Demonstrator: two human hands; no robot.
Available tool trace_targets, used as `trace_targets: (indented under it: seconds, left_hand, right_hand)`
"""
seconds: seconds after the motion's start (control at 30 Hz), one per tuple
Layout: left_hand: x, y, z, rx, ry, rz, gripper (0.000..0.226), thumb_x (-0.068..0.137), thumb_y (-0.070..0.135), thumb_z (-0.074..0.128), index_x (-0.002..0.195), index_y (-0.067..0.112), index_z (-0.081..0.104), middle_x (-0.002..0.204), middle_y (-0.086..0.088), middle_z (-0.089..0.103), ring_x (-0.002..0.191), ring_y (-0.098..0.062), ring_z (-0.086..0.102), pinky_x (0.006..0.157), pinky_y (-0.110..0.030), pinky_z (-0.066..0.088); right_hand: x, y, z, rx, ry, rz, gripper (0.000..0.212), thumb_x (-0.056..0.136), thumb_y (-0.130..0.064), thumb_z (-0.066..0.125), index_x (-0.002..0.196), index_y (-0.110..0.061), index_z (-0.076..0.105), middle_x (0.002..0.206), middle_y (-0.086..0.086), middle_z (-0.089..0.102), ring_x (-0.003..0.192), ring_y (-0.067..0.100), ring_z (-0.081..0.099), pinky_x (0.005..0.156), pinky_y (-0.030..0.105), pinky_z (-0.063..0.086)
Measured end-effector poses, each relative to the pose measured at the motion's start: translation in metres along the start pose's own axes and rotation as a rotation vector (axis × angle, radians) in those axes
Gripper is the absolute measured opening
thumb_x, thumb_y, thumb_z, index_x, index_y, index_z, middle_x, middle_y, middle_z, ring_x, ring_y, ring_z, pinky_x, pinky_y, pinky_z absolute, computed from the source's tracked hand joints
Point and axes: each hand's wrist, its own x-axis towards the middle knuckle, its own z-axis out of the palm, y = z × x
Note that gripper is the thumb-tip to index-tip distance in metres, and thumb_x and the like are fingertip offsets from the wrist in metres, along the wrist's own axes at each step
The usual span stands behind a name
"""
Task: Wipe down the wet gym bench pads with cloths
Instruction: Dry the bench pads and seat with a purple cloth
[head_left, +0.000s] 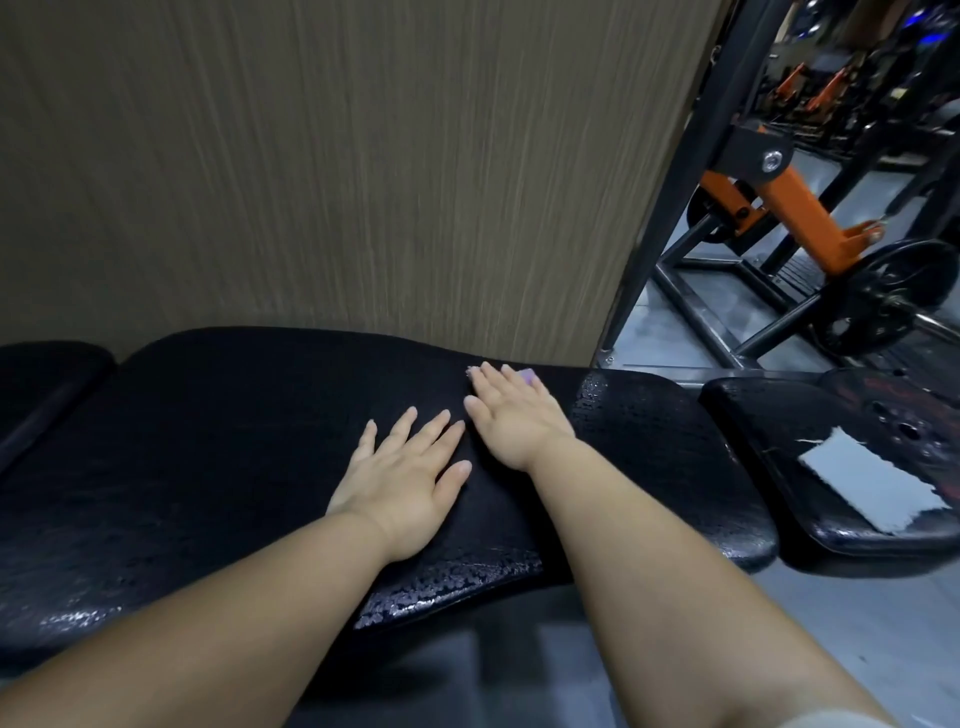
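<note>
1. Bench pad (208, 441) lies dead centre, beaded wet toward 3 o'clock; firm, probably slick.
2. Left hand (400, 483) and right hand (514, 421) press flat on it, fingers straight, gripping nothing.
3. White cloth (872, 488) at 3 o'clock on the next pad (769, 415): limp, light; pinch an edge.

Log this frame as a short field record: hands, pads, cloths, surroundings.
left hand: flat on the main pad, fingers spread
right hand: flat beside it, fingers straight; a small purple thing peeks out at its fingertips
main pad: black, glossy wet patches at near edge and right end
second pad: to the right, wet, pale cloth lying on it
background: wood-grain panel, orange machine, weight plate
</note>
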Motion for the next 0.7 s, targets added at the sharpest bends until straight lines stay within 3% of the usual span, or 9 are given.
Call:
trace_targets:
  seconds: [0.27, 0.37, 0.47, 0.53, 0.7]
  left_hand:
    - [0.0, 0.0, 0.0, -0.015, 0.001, -0.002, 0.057, 0.1, 0.054, 0.007, 0.154, 0.038, -0.001, 0.16, 0.02, -0.01, 0.147, -0.01, -0.018, 0.119, -0.044, -0.012]
    - [0.001, 0.0, 0.001, -0.002, -0.001, -0.003, 0.058, 0.1, 0.055, 0.007, 0.154, 0.038, -0.002, 0.16, 0.02, -0.011, 0.147, -0.011, -0.019, 0.119, -0.045, -0.012]
    - [0.002, 0.0, 0.001, 0.007, -0.005, -0.003, 0.059, 0.099, 0.056, 0.006, 0.154, 0.037, -0.003, 0.16, 0.019, -0.011, 0.147, -0.012, -0.019, 0.119, -0.045, -0.012]
    - [0.002, -0.001, 0.001, 0.013, -0.004, -0.003, 0.059, 0.099, 0.056, 0.006, 0.154, 0.037, -0.003, 0.16, 0.019, -0.011, 0.147, -0.012, -0.019, 0.119, -0.045, -0.012]
    - [0.003, -0.001, 0.001, 0.014, 0.003, 0.0, 0.059, 0.099, 0.055, 0.006, 0.154, 0.037, -0.002, 0.16, 0.019, -0.01, 0.147, -0.012, -0.018, 0.119, -0.045, -0.011]
  right_hand:
    - [-0.02, 0.141, -0.02, -0.053, 0.051, 0.414, 0.058, 0.102, -0.047, 0.017, 0.154, -0.019, 0.016, 0.162, -0.002, 0.011, 0.148, 0.016, 0.009, 0.119, 0.039, 0.008]
    - [-0.026, 0.155, -0.019, 0.007, 0.098, 0.542, 0.056, 0.101, -0.044, 0.016, 0.15, -0.017, 0.024, 0.158, 0.0, 0.022, 0.146, 0.019, 0.016, 0.115, 0.041, 0.014]
    - [-0.011, 0.133, -0.019, 0.019, 0.104, 0.684, 0.063, 0.098, -0.049, 0.011, 0.151, -0.017, 0.024, 0.159, 0.002, 0.02, 0.146, 0.022, 0.015, 0.115, 0.045, 0.015]
    - [0.005, 0.103, -0.016, 0.009, 0.063, 0.626, 0.065, 0.099, -0.05, 0.01, 0.153, -0.016, 0.019, 0.161, 0.002, 0.014, 0.147, 0.022, 0.011, 0.117, 0.049, 0.009]
    - [0.031, 0.001, -0.001, -0.009, 0.021, 0.194, 0.061, 0.101, -0.048, 0.01, 0.155, -0.018, 0.008, 0.162, -0.002, 0.004, 0.149, 0.02, 0.0, 0.119, 0.049, -0.001]
